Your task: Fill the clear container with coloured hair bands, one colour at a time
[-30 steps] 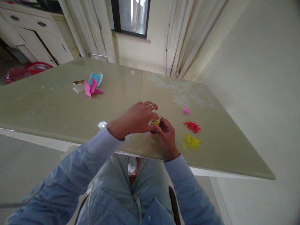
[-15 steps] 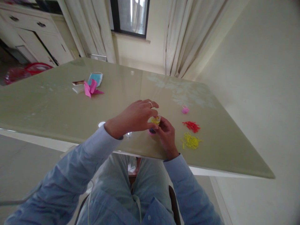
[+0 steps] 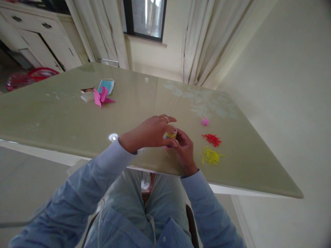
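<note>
A small clear jar (image 3: pixel 172 133) with yellow bits inside is held between my two hands, over the table near its front edge. My left hand (image 3: pixel 152 131), with a ring on one finger, curls over the jar, its thumb and fingers closed around the near side. From the right, my right hand (image 3: pixel 184 146) grips the jar with bent fingers. Something dark pink shows just under the jar, mostly hidden by my fingers. To the right lie a pile of yellow strips (image 3: pixel 211 155), a pile of red strips (image 3: pixel 212 139) and a small pink bundle (image 3: pixel 205 120).
The glossy green table (image 3: pixel 144 103) spreads around my hands. At its far left lie a pink folded paper (image 3: pixel 102 96), a blue face mask (image 3: pixel 106 85) and small packets (image 3: pixel 87 97). A white round piece (image 3: pixel 113 137) sits left of my left wrist. A wall stands on the right.
My left hand has shifted slightly down and right over the jar, covering the dark part below it. The white round piece is now more exposed. My right hand stays nearly still.
</note>
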`<state>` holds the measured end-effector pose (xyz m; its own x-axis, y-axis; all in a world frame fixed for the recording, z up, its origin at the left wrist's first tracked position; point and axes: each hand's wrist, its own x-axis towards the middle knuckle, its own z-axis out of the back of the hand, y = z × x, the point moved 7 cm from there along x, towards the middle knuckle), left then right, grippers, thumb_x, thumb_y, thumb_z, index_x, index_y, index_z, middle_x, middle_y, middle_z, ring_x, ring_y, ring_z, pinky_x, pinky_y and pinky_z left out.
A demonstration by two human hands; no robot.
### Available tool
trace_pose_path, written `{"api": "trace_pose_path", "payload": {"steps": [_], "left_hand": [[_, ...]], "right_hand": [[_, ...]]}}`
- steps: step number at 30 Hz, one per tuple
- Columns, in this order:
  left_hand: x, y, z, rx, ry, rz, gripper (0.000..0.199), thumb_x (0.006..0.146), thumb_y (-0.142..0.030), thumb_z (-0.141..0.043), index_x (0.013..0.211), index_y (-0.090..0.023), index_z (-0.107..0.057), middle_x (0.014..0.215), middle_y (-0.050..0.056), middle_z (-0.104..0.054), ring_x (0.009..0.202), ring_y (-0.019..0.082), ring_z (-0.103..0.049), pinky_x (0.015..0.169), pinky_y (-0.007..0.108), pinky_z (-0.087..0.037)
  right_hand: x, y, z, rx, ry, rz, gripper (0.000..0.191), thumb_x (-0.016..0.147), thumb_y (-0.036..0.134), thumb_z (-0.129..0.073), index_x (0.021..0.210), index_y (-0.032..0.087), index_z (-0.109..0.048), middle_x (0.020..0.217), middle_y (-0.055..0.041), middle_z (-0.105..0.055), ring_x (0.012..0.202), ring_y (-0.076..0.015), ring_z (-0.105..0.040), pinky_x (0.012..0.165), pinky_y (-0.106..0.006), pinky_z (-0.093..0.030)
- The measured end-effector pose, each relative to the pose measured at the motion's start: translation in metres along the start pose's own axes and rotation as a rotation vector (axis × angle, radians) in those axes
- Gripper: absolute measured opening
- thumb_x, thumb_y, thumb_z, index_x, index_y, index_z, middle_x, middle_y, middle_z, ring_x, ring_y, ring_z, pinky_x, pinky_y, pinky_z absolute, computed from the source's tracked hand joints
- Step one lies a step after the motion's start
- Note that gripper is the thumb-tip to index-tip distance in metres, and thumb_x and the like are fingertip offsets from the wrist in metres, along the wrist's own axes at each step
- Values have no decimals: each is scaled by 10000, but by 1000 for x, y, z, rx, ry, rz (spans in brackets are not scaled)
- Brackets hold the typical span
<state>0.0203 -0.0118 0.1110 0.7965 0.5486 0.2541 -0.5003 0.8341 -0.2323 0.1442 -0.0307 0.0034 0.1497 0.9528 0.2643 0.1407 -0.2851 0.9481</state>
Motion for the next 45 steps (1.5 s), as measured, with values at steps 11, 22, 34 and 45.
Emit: {"api": "trace_pose_path", "payload": {"steps": [11, 22, 34, 45], "left_hand": [[1, 0, 3, -4, 4, 13, 247, 831, -468, -752, 919, -241, -790, 1450, 116, -598, 1306, 304, -577, 1089, 452, -455], [-16, 11, 21, -196, -237, 38, 300, 855, -391, -737, 1093, -209, -736, 1356, 119, -660, 1274, 258, -605, 1098, 423, -468], [-29, 32, -85, -924, -258, 322, 723, 735, -459, -807, 1349, -191, -535, 1239, 127, -714, 1064, 259, -715, 925, 392, -587], [-37, 53, -99, -1286, -304, 498, 497, 685, -398, -820, 1067, -146, -626, 940, 73, -720, 811, 202, -697, 727, 321, -569]], "right_hand": [[0, 1, 0, -18, -5, -20, 472, 701, 411, -868, 1125, 247, -739, 1117, -69, -759, 963, -224, -700, 808, -372, -607], [2, 7, -3, 3, -13, -2, 429, 722, 397, -858, 1107, 250, -739, 1084, -55, -765, 944, -215, -706, 848, -383, -589], [1, 7, 6, -86, -36, 36, 402, 750, 431, -820, 1097, 239, -755, 1102, -60, -764, 1049, -254, -688, 997, -431, -522], [-9, 27, 14, -169, -89, 140, 348, 910, 458, -687, 1196, 259, -697, 1177, -83, -728, 1058, -203, -679, 922, -374, -566]]}}
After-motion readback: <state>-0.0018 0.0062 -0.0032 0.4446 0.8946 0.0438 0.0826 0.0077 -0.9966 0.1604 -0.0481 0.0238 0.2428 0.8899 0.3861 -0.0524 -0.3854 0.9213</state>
